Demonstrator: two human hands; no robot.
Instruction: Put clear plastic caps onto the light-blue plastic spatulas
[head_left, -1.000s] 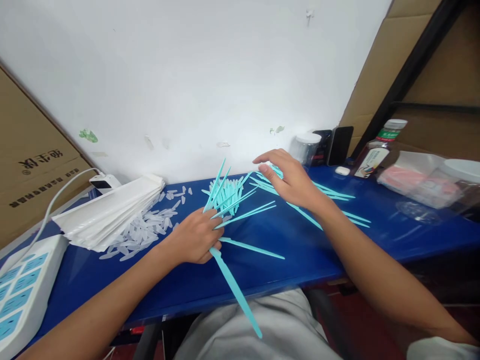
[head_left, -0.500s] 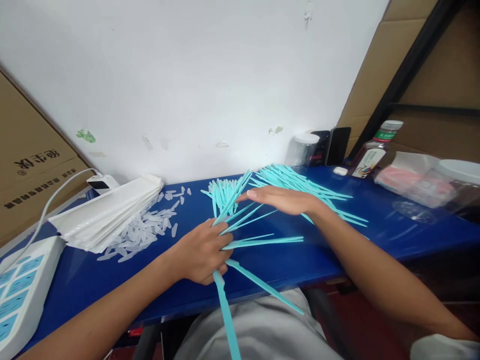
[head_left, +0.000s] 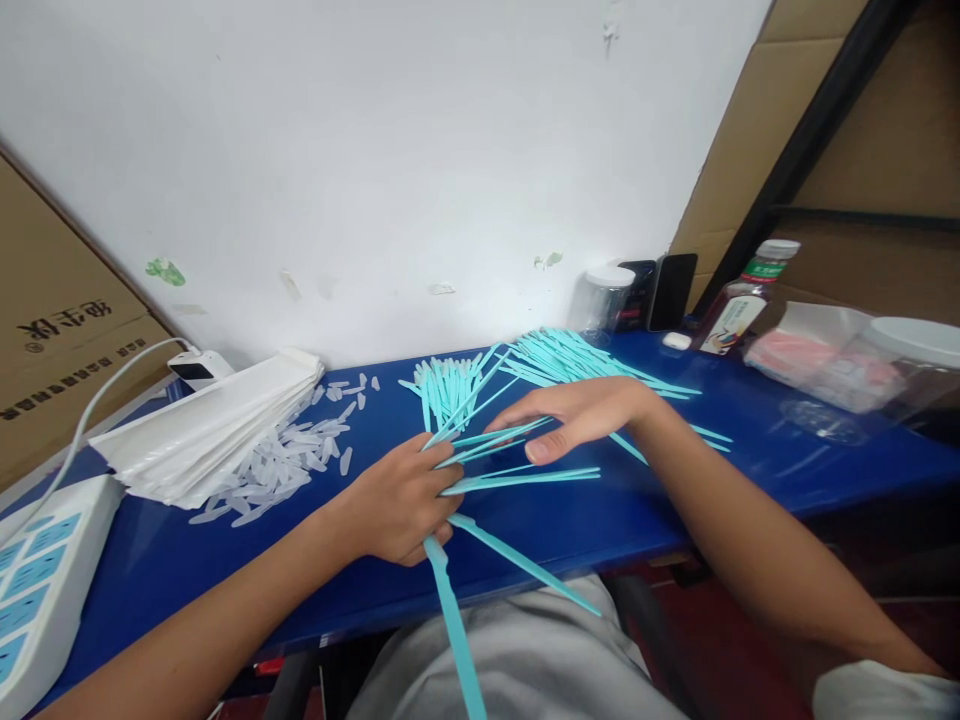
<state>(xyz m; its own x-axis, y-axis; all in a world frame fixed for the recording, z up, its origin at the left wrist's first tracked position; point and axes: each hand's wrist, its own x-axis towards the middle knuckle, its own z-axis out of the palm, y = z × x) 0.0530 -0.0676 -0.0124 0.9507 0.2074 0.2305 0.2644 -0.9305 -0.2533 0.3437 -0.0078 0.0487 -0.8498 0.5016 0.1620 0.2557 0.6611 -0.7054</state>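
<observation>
My left hand (head_left: 401,500) is closed round a fanned bunch of turquoise eyebrow razors (head_left: 517,478); several long handles splay to the right, and one points down toward my lap. Close by on the right, my right hand (head_left: 577,415) curves over the upper handles with its thumb apart from the fingers. Some handles pass between thumb and fingers, but no grip shows. Behind the left hand lies a pile of turquoise razors (head_left: 448,385) with pale ends. A larger pile of razors (head_left: 577,355) spreads behind the right hand, partly hidden by it.
Small translucent blade caps (head_left: 281,465) lie scattered beside a stack of white plastic sleeves (head_left: 217,425) on the blue table (head_left: 360,590). A power strip (head_left: 56,580) sits at left. A clear jar (head_left: 602,300), a phone (head_left: 671,290), a bottle (head_left: 742,300) and a pink packet (head_left: 821,360) stand right.
My right hand has turned and moved slightly right and down, its thumb now showing in front of the handles. A few upright razors have spread apart; the left hand keeps its hold.
</observation>
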